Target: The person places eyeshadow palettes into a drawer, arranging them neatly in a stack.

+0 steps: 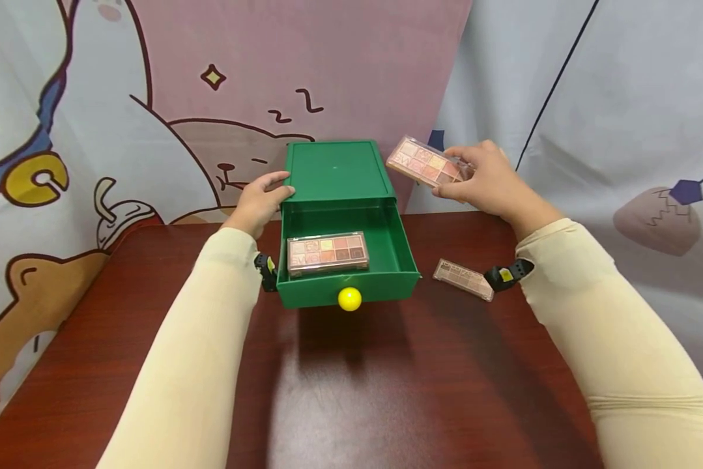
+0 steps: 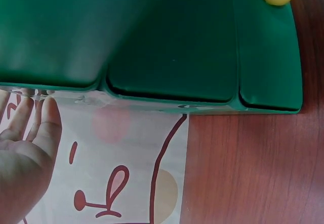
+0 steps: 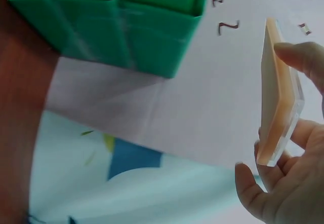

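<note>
My right hand (image 1: 485, 177) grips an eyeshadow palette (image 1: 418, 161) by one end, raised to the right of a green drawer box (image 1: 335, 170). Thumb and fingers sit on opposite sides of this palette (image 3: 277, 100) in the right wrist view. The box's drawer (image 1: 395, 238) is pulled out towards me, with a yellow ball knob (image 1: 349, 299) on its front. Inside it, at the left, lies another eyeshadow palette (image 1: 328, 253) under a clear lid. My left hand (image 1: 260, 203) rests its extended fingers against the box's left side; in the left wrist view those fingers (image 2: 49, 120) reach the box edge.
A third, browner palette (image 1: 464, 279) lies on the dark red wooden table (image 1: 351, 404), right of the drawer and close to my right wrist strap in this view. A cartoon-printed curtain (image 1: 374, 65) hangs right behind the box.
</note>
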Tool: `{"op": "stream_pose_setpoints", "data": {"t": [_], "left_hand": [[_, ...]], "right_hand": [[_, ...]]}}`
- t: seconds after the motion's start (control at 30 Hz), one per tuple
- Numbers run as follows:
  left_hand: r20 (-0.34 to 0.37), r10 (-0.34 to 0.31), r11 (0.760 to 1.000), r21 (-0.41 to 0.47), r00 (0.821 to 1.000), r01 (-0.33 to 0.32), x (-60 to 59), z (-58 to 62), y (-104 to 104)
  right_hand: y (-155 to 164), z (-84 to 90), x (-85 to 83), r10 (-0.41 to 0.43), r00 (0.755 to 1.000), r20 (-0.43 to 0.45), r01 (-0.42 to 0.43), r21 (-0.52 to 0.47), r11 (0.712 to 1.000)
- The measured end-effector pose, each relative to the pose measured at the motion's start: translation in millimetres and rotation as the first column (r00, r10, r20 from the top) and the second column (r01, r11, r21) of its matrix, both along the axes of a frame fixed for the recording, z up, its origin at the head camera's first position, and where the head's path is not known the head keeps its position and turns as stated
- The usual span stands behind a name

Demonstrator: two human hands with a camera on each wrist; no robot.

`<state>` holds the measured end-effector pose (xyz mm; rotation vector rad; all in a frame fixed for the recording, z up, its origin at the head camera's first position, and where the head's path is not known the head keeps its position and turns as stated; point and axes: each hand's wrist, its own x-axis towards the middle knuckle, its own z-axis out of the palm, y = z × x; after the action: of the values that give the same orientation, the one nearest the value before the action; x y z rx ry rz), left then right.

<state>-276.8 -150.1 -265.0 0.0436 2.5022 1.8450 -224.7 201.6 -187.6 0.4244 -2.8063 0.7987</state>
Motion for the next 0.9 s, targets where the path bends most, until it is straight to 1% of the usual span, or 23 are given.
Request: {"op": "stream_pose_setpoints", "data": {"t": [0.17, 0.33, 0.43, 0.6, 0.83, 0.9], "left_hand": [[0.001, 0.008, 1.000, 0.004, 1.000, -0.008, 0.0, -0.9, -0.3], [0.006, 0.013, 1.000, 0.010, 1.000, -0.013, -0.2, -1.6, 0.2], [0.006, 0.014, 1.000, 0.016, 1.000, -0.014, -0.5, -1.8, 1.0], [0.002, 0.026, 0.999, 0.034, 1.000, -0.026, -1.0, -1.6, 2.3], [0.009, 0.032, 0.999, 0.031, 0.999, -0.033, -1.1, -1.4, 3.8], [0.008, 0.037, 0.999, 0.022, 0.999, -0.038, -1.0, -1.1, 3.5]], "right_hand": [[-18.9, 19.0, -1.6, 0.078, 0.996, 0.052, -0.079, 0.028, 0.996], [-39.3, 29.5, -2.2, 0.153, 0.980, 0.128, -0.160, 0.049, 0.986], [-52.7, 32.2, -1.7, 0.186, 0.967, 0.174, -0.202, 0.080, 0.976], [-75.8, 32.8, -3.1, 0.250, 0.935, 0.250, -0.288, 0.128, 0.949], [-103.0, 32.8, -8.3, 0.268, 0.916, 0.298, -0.345, 0.245, 0.906], [-109.3, 32.3, -9.8, 0.278, 0.908, 0.313, -0.364, 0.264, 0.893]]}}
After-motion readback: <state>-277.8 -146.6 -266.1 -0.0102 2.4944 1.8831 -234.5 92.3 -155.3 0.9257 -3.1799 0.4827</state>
